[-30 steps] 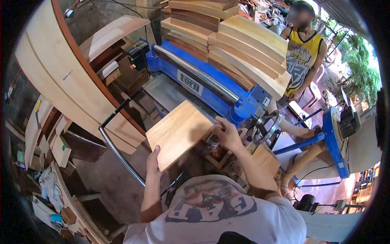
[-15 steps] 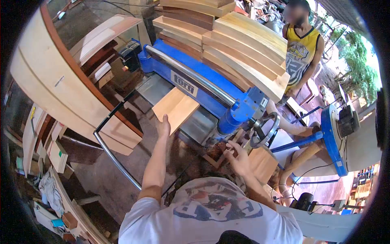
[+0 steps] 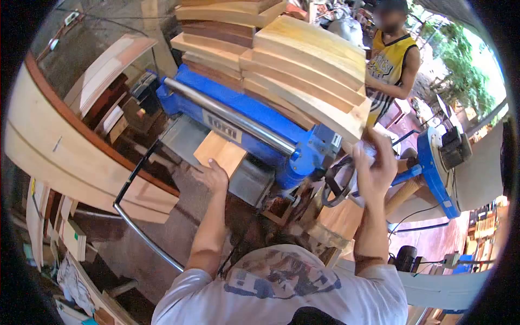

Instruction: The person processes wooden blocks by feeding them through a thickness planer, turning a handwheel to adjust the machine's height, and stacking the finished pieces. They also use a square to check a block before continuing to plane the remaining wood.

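The blue machine [image 3: 262,153] is the biggest thing in the middle of the view, w/ a shiny roller bar [image 3: 233,115] along its top front. To the L leans a long pale panel [image 3: 70,151] w/ brown edge. On top of the machine sits a high stack of curved wood pcs [image 3: 306,59]. Behind the stack, upper R, stands another person [image 3: 392,62] in yellow & black sleeveless top. At far R there is a blue round frame [image 3: 436,176].

A grey metal bed [image 3: 187,135] runs below the machine front. On this bed lies the wood board [image 3: 225,154], its far end at the front, just under the label; how deep it goes in, I can't tell. Near the R hand is a dark handwheel [image 3: 329,197].

The L hand [image 3: 213,177] touches the near end of the board, fingers spread, thumb on the wood, not closed around it. The R hand [image 3: 376,165] is raised, approx. above the wheel side, fingers bent & blurred; can't tell if it grips smth.
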Demonstrator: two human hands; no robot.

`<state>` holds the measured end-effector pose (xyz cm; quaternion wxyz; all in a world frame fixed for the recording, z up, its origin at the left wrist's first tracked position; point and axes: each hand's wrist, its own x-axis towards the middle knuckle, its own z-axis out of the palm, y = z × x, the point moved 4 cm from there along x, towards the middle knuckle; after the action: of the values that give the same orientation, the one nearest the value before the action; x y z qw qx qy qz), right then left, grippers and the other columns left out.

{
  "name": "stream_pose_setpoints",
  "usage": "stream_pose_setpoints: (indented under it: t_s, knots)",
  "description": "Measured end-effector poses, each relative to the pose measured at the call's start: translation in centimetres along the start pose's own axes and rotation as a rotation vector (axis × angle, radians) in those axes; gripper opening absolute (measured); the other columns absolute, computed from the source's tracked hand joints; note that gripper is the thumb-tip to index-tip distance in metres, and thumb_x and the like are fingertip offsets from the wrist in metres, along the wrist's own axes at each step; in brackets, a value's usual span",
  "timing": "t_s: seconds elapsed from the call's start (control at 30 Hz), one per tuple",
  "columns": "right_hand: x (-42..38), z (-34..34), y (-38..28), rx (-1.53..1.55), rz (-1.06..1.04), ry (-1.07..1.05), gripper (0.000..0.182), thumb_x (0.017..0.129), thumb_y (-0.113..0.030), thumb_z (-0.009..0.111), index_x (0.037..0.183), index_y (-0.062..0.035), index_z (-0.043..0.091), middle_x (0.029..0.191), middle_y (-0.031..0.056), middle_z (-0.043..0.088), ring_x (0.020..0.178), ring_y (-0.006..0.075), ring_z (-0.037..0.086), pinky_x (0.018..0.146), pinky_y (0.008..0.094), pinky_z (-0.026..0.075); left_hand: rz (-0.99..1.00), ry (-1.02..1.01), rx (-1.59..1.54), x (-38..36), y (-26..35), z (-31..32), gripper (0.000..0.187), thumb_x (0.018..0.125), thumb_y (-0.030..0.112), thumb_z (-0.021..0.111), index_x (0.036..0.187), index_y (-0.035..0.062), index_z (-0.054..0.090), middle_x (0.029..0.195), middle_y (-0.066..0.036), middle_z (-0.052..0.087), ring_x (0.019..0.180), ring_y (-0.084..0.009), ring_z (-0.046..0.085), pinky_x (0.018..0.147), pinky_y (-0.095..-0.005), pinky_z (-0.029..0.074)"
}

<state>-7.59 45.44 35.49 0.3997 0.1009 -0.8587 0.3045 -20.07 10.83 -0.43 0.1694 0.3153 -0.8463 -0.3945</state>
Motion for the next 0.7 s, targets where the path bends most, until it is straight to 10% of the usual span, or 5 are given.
stream_pose_setpoints:
  t_s: [0.3,0.57,0.7]
  knots:
    - [12.7,4.0,7.2,-0.628,-0.203,-0.371,0.098,0.067,-0.044,0.088,0.143,-0.0003,0.045,0.137,0.0354,0.048,0.126,0.0496,0.048,0.109,0.0509,0.039,0.063,0.1,0.11,0.6,0.5,2.8,0.082,0.1,0.048,0.046,0.15,-0.0119,0.018,0.153,-0.038,0.019,0.144,-0.0523,0.017,0.118,-0.0647,0.01]
    - [12.7,5.0,7.9,-0.649,-0.317,-0.211,0.06,0.066,-0.032,0.085,0.112,-0.001,0.062,0.108,0.0174,0.066,0.097,0.0378,0.065,0.08,0.0459,0.056,-0.054,0.016,-0.082,-5.4,-2.0,2.0,0.084,0.097,0.043,0.056,0.149,-0.0131,0.02,0.151,-0.037,0.021,0.139,-0.0493,0.021,0.117,-0.0587,0.016]
    - [15.2,2.5,8.6,-0.472,-0.021,-0.4,0.049,0.082,-0.039,0.076,0.111,-0.0005,0.068,0.1,0.0188,0.072,0.092,0.0346,0.07,0.082,0.0436,0.055,0.03,-0.061,-0.235,-8.5,0.1,-1.9,0.077,0.097,0.037,0.059,0.147,-0.0124,0.027,0.149,-0.034,0.027,0.139,-0.0468,0.023,0.118,-0.0557,0.015]
